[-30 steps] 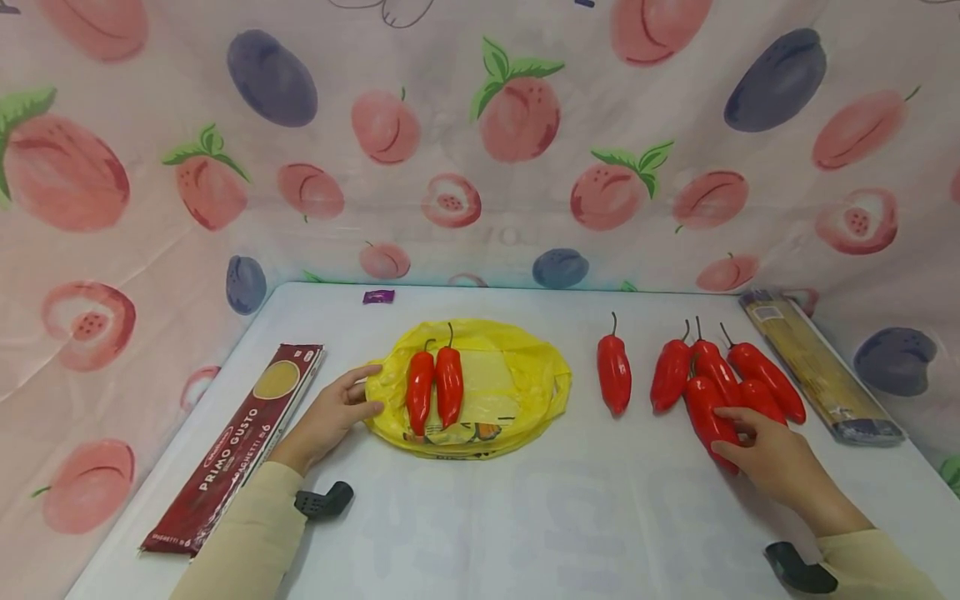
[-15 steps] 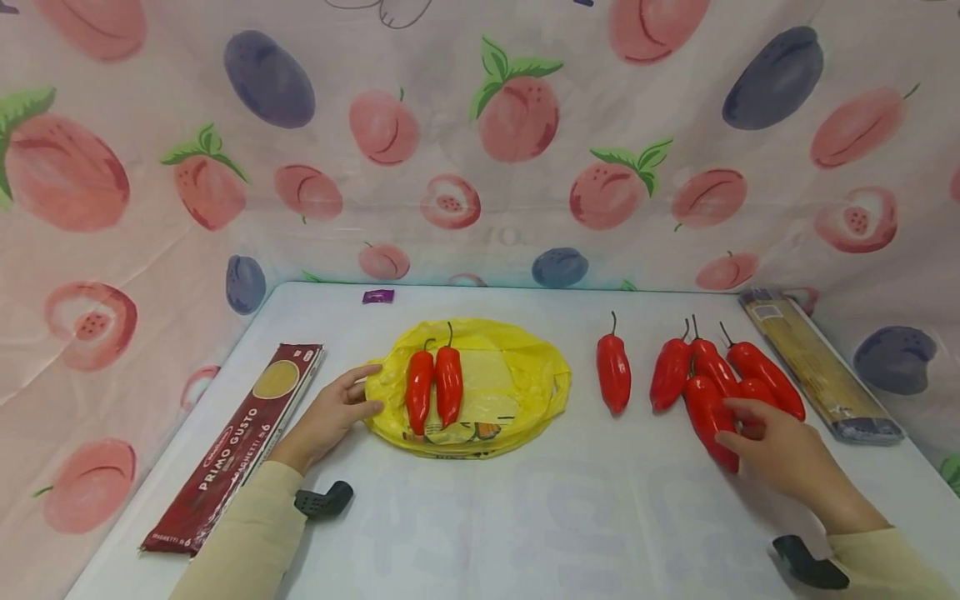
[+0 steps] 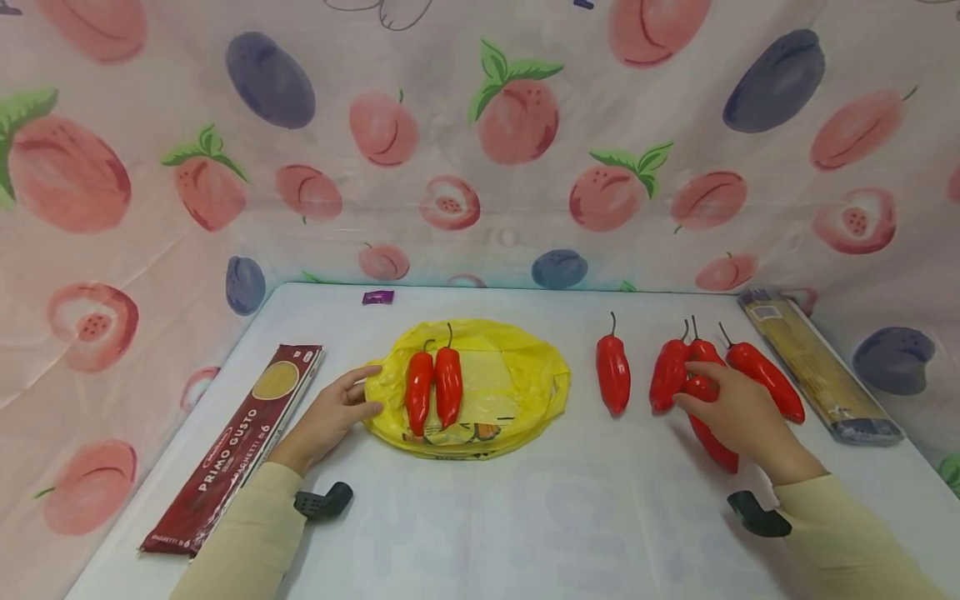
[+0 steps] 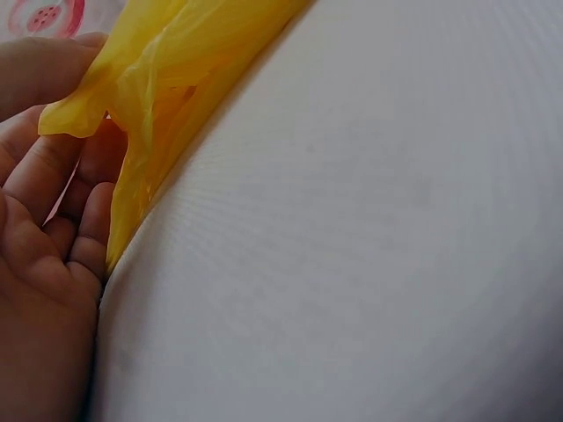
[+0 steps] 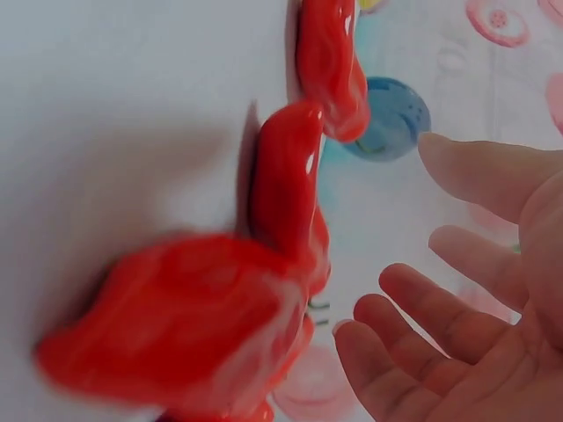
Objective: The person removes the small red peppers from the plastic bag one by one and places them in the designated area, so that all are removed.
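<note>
A yellow plastic bag (image 3: 540, 367) lies flattened into an oval on the table, with two red chili peppers (image 3: 448, 387) side by side on it. My left hand (image 3: 337, 412) pinches the bag's left edge between thumb and fingers; the left wrist view shows the thumb over the bunched yellow film (image 4: 158, 97). Over a cluster of several red chili peppers (image 3: 670, 375) hovers my right hand (image 3: 738, 417), thumb and fingers spread apart. In the right wrist view, its fingers (image 5: 422, 308) hold nothing, and the nearest chili pepper (image 5: 176, 321) lies below them.
A single chili pepper (image 3: 613, 375) lies between the bag and the cluster. A dark red spaghetti pack (image 3: 232, 450) lies at the left, partly behind the left sleeve. At the right edge is a clear pack of long pasta (image 3: 825, 375). A small purple wrapper (image 3: 378, 297) sits at the back.
My right hand has moved left and away from me, from beside the front chili pepper to over its upper part. The left hand and the bag have stayed in place.
</note>
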`<act>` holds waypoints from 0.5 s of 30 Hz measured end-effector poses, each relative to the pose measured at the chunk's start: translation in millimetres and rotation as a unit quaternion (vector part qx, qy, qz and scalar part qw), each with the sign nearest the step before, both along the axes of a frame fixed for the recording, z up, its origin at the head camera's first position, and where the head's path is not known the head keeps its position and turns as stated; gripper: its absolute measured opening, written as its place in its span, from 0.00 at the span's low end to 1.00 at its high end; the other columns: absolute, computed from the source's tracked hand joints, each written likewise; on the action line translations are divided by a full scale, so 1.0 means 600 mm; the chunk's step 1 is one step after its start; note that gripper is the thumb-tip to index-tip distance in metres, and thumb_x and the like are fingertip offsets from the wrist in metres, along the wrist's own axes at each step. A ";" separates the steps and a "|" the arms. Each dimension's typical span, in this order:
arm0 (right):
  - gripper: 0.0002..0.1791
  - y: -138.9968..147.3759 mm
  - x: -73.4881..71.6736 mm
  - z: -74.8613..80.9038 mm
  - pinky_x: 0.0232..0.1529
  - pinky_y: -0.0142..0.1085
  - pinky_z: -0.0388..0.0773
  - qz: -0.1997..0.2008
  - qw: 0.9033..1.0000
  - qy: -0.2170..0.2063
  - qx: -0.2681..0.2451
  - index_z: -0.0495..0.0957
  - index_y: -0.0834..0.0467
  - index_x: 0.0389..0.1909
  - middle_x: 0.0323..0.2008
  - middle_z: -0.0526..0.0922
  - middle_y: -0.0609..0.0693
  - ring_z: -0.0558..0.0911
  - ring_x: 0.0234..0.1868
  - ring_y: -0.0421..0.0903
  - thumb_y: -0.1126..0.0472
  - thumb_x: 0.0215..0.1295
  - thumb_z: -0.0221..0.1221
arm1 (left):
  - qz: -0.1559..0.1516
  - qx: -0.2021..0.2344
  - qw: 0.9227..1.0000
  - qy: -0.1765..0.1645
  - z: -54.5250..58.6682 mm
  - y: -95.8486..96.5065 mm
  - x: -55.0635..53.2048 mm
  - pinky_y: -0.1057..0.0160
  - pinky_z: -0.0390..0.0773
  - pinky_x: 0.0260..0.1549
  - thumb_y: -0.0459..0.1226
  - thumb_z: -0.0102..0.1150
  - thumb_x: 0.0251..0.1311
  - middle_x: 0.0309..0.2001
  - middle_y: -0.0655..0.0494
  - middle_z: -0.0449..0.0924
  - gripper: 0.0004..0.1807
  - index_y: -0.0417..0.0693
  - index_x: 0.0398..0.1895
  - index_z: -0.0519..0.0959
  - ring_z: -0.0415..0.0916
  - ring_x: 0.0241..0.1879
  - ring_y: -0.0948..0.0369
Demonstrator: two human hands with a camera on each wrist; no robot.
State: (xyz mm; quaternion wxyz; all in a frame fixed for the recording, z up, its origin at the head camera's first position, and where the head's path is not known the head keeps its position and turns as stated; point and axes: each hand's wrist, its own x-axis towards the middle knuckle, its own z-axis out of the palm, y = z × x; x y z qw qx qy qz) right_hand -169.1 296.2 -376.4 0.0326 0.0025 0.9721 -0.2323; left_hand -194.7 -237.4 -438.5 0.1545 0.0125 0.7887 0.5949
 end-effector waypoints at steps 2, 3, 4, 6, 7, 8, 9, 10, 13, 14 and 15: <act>0.40 -0.010 -0.010 -0.001 0.39 0.58 0.83 0.007 1.000 0.002 -0.004 0.64 0.69 0.69 0.57 0.72 0.73 0.72 0.53 0.70 0.51 0.64 0.66 | 0.001 0.001 1.000 -0.001 0.000 0.000 0.000 0.48 0.63 0.67 0.37 0.62 0.66 0.72 0.45 0.65 0.37 0.52 0.77 0.59 0.64 0.70 0.49; 0.40 -0.015 -0.015 -0.001 0.39 0.59 0.83 0.010 1.000 0.003 -0.006 0.64 0.69 0.69 0.57 0.72 0.73 0.71 0.53 0.70 0.51 0.64 0.66 | 0.001 0.002 1.000 -0.002 0.000 0.000 0.000 0.48 0.63 0.67 0.37 0.62 0.66 0.72 0.45 0.65 0.37 0.52 0.77 0.59 0.64 0.70 0.49; 0.40 -0.018 -0.020 -0.002 0.39 0.59 0.83 0.013 1.000 0.002 -0.008 0.64 0.69 0.69 0.57 0.72 0.73 0.71 0.54 0.70 0.52 0.64 0.67 | 0.002 0.002 1.000 -0.003 0.000 0.000 0.000 0.48 0.63 0.67 0.37 0.62 0.66 0.72 0.45 0.65 0.37 0.52 0.77 0.60 0.64 0.70 0.49; 0.39 -0.023 -0.029 -0.005 0.40 0.59 0.83 0.019 1.000 -0.001 -0.011 0.64 0.68 0.70 0.57 0.72 0.72 0.70 0.55 0.70 0.53 0.64 0.67 | 0.001 0.001 1.000 -0.004 0.000 0.000 0.001 0.48 0.62 0.68 0.37 0.62 0.66 0.72 0.45 0.65 0.37 0.53 0.76 0.60 0.64 0.70 0.49; 0.40 -0.025 -0.033 -0.006 0.40 0.59 0.83 0.022 1.000 -0.003 -0.012 0.64 0.68 0.70 0.57 0.72 0.72 0.70 0.55 0.70 0.53 0.64 0.67 | 0.002 0.000 1.000 -0.004 0.000 0.000 0.000 0.47 0.62 0.68 0.37 0.63 0.66 0.72 0.45 0.65 0.37 0.53 0.76 0.60 0.64 0.70 0.49; 0.40 -0.026 -0.037 -0.007 0.40 0.59 0.83 0.022 1.000 -0.006 -0.014 0.63 0.68 0.70 0.57 0.72 0.71 0.69 0.56 0.70 0.54 0.64 0.67 | 0.002 0.000 1.000 -0.004 0.000 0.000 0.000 0.47 0.62 0.68 0.38 0.63 0.66 0.72 0.45 0.65 0.37 0.53 0.76 0.60 0.64 0.70 0.49; 0.40 -0.027 -0.040 -0.008 0.40 0.59 0.83 0.023 1.000 -0.008 -0.013 0.63 0.67 0.71 0.57 0.72 0.71 0.69 0.56 0.70 0.54 0.64 0.67 | 0.002 -0.001 1.000 -0.003 -0.001 -0.001 0.000 0.47 0.62 0.68 0.38 0.63 0.66 0.72 0.45 0.65 0.37 0.53 0.76 0.60 0.64 0.70 0.48; 0.40 -0.028 -0.043 -0.009 0.40 0.59 0.83 0.022 1.000 -0.011 -0.012 0.63 0.67 0.71 0.57 0.71 0.71 0.68 0.57 0.70 0.54 0.64 0.67 | 0.002 -0.002 1.000 -0.003 -0.001 -0.001 0.000 0.47 0.62 0.68 0.38 0.63 0.66 0.72 0.45 0.65 0.37 0.53 0.76 0.60 0.64 0.70 0.48; 0.41 -0.029 -0.050 -0.011 0.41 0.60 0.82 0.020 1.000 -0.017 -0.008 0.62 0.68 0.71 0.57 0.71 0.70 0.68 0.57 0.70 0.55 0.63 0.68 | 0.000 -0.001 1.000 -0.002 -0.001 -0.002 -0.001 0.46 0.61 0.68 0.38 0.63 0.66 0.72 0.45 0.66 0.37 0.53 0.76 0.60 0.64 0.70 0.48; 0.41 -0.029 -0.052 -0.011 0.41 0.60 0.82 0.018 1.000 -0.019 -0.006 0.62 0.68 0.71 0.57 0.71 0.70 0.68 0.57 0.70 0.55 0.63 0.68 | 0.000 -0.001 1.000 -0.001 -0.001 -0.002 -0.001 0.46 0.61 0.68 0.38 0.63 0.66 0.72 0.45 0.66 0.37 0.53 0.76 0.60 0.64 0.70 0.48; 0.41 -0.029 -0.053 -0.012 0.41 0.60 0.82 0.018 1.000 -0.020 -0.004 0.62 0.68 0.71 0.57 0.71 0.71 0.68 0.57 0.70 0.55 0.63 0.68 | 0.000 -0.001 1.000 -0.002 -0.001 -0.002 -0.001 0.46 0.61 0.68 0.38 0.63 0.66 0.72 0.45 0.66 0.37 0.53 0.76 0.60 0.64 0.70 0.48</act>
